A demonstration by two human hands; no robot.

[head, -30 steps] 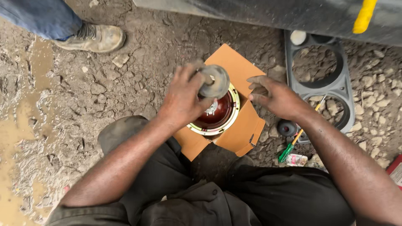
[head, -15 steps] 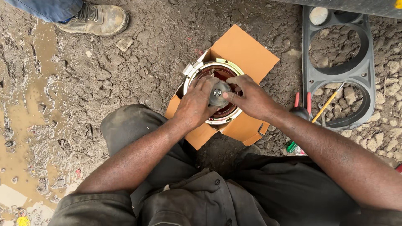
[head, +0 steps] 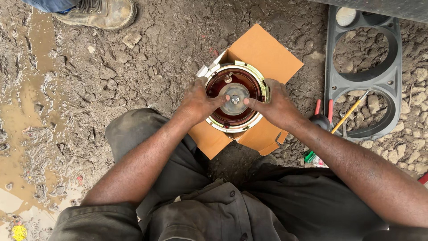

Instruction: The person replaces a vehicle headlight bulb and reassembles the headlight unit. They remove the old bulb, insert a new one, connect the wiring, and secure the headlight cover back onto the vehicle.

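Lamp unit (head: 235,99): left and right rim hidden under both hands. Cardboard box (head: 263,53) partly covered by lamp. Boot (head: 96,12) cut off at top edge. Screwdriver (head: 332,129) tip too small to tell.

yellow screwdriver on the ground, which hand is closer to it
Right. The right hand rests on the round lamp, just left of the yellow screwdriver; the left hand is across the lamp, farther off.
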